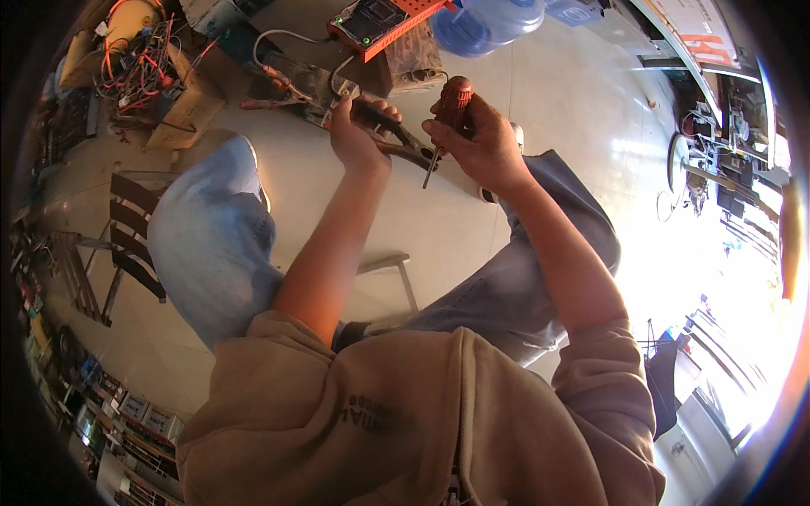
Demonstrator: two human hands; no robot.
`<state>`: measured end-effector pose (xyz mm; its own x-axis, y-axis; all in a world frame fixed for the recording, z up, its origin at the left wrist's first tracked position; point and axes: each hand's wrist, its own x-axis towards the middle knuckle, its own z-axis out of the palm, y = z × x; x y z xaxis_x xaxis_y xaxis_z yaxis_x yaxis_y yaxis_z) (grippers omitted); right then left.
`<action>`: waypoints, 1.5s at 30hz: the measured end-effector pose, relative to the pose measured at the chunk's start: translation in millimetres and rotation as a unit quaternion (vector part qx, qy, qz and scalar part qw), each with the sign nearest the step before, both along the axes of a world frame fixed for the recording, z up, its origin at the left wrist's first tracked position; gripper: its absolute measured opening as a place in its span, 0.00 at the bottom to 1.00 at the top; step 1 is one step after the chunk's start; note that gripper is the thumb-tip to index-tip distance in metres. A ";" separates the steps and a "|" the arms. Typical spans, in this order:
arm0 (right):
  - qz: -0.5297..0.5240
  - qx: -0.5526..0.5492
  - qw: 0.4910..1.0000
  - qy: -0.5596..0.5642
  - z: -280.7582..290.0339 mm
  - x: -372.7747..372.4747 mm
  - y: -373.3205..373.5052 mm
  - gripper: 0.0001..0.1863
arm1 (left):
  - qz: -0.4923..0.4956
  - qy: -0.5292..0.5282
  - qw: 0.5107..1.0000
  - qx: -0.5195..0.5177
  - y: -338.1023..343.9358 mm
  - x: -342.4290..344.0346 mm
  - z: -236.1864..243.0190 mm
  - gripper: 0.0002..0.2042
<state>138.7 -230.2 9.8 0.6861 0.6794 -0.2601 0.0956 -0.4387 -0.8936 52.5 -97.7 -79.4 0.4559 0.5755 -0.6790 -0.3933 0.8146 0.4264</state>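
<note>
My right hand (pixel 477 139) grips a screwdriver (pixel 456 97) by its reddish-brown fluted handle, with the thin metal shaft pointing down. My left hand (pixel 363 139) is closed on a dark, long-handled metal tool or part (pixel 405 139), which reaches toward the screwdriver and lies partly hidden by my fingers. Just beyond my left hand is a worn metal plate or fixture (pixel 321 105) with a reddish-handled clamp or tool (pixel 283 80) and cables on it. An orange device (pixel 363 34) with a green light stands at the top.
A cardboard box of tangled wires (pixel 139 76) is at upper left, beside blue water jugs (pixel 485 21) farther right. A slatted chair (pixel 135 228) stands left of my legs. Cluttered shelving (pixel 126 413) lines the lower left. Equipment and a bench (pixel 717 169) fill the bright right side.
</note>
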 end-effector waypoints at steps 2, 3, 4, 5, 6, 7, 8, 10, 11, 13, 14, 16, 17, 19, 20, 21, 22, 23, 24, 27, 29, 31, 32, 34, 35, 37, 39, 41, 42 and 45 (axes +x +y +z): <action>0.006 -0.005 1.000 -0.006 2.6 2.1 -1.1 0.17 | -0.003 0.002 1.000 0.011 1.4 -0.2 2.2 0.16; 0.010 -0.006 1.000 -0.008 4.8 3.0 -0.7 0.17 | 0.002 0.005 1.000 0.004 2.6 0.2 3.4 0.16; 0.014 -0.009 1.000 -0.026 5.2 4.1 -1.0 0.17 | 0.008 0.009 1.000 -0.002 4.0 1.0 4.6 0.16; 0.018 -0.012 0.999 -0.045 5.2 5.6 -1.5 0.16 | 0.013 0.012 1.000 -0.009 5.2 1.3 5.8 0.16; 0.021 -0.015 0.998 -0.063 5.2 6.6 -2.0 0.16 | 0.014 0.020 1.000 -0.009 5.6 1.9 7.1 0.16; 0.015 -0.004 0.999 -0.040 4.2 7.0 -2.0 0.16 | 0.015 0.028 0.999 -0.010 6.0 2.4 8.5 0.16; 0.010 0.008 1.000 -0.016 2.7 7.3 -1.8 0.16 | 0.017 0.037 0.999 -0.010 6.1 2.6 9.0 0.16; 0.005 0.023 1.000 0.001 2.3 7.0 -1.0 0.15 | 0.013 0.011 1.000 -0.005 6.8 1.2 6.0 0.16; 0.006 0.026 1.000 -0.007 3.1 6.5 -0.2 0.15 | 0.011 -0.002 1.000 -0.003 6.8 0.9 4.5 0.16; 0.009 0.015 1.000 -0.018 5.2 5.3 0.6 0.14 | 0.013 0.008 1.000 -0.002 6.3 2.9 7.4 0.16; 0.011 0.001 1.000 -0.023 7.3 4.8 0.7 0.14 | 0.014 0.013 1.000 -0.001 6.0 3.7 8.6 0.16; 0.012 -0.021 0.999 -0.029 11.8 3.1 2.6 0.13 | 0.010 0.011 1.000 0.015 7.5 3.5 6.4 0.16; 0.010 -0.029 0.999 -0.031 14.4 2.2 3.7 0.13 | 0.007 0.010 1.000 0.024 8.0 3.2 5.3 0.16; 0.011 -0.051 0.998 -0.041 16.7 2.1 4.3 0.13 | 0.005 0.019 0.999 0.032 8.1 3.1 7.8 0.16; 0.014 -0.065 0.997 -0.049 17.1 3.0 3.8 0.13 | 0.004 0.023 0.999 0.036 8.4 3.1 9.0 0.16; 0.017 -0.078 0.995 -0.057 17.4 3.9 3.0 0.13 | 0.006 0.026 0.999 0.036 8.9 3.7 9.8 0.15; 0.016 -0.069 0.997 -0.041 16.3 4.9 2.2 0.13 | 0.009 0.029 0.999 0.036 9.6 4.8 10.5 0.15; 0.016 -0.059 0.998 -0.025 14.4 6.1 1.5 0.13 | 0.011 0.032 0.999 0.035 10.1 5.7 10.7 0.15; 0.016 -0.049 0.999 -0.009 13.2 6.3 1.3 0.13 | 0.009 0.027 0.999 0.041 10.7 5.6 10.1 0.15; 0.029 -0.062 0.996 -0.051 17.2 5.7 3.0 0.14 | 0.001 0.019 0.998 0.055 12.5 5.0 10.1 0.14; 0.022 -0.074 0.996 -0.038 19.9 4.4 5.5 0.14 | -0.004 0.023 0.998 0.059 13.5 5.8 12.2 0.14; 0.020 -0.079 0.996 -0.021 21.4 3.7 7.5 0.14 | -0.010 0.012 0.998 0.052 16.6 6.2 6.5 0.14; 0.021 -0.078 0.997 -0.011 21.8 3.8 8.1 0.14 | -0.013 0.007 0.999 0.049 17.4 6.2 3.8 0.14; 0.025 -0.085 0.996 -0.006 21.2 5.1 8.1 0.14 | -0.017 -0.009 0.998 0.056 16.9 6.3 5.9 0.14; 0.028 -0.093 0.995 -0.011 20.8 6.0 7.8 0.14 | -0.019 -0.017 0.998 0.059 16.6 6.5 7.2 0.15; 0.031 -0.098 0.995 -0.012 19.8 6.5 8.1 0.14 | -0.025 -0.002 0.997 0.068 16.4 7.9 12.0 0.16; 0.028 -0.093 0.995 -0.007 19.6 6.4 8.1 0.15 | -0.032 0.006 0.997 0.071 16.9 8.2 12.3 0.17; 0.025 -0.075 0.997 -0.003 12.5 6.1 6.0 0.14 | -0.039 0.008 0.997 0.068 18.7 8.7 9.8 0.17; 0.024 -0.066 0.998 -0.001 9.6 6.3 5.5 0.14 | -0.040 0.010 0.997 0.072 18.5 8.6 9.3 0.17; 0.046 -0.096 0.994 -0.031 10.5 7.4 7.4 0.14 | -0.043 0.015 0.996 0.079 17.6 8.2 8.1 0.17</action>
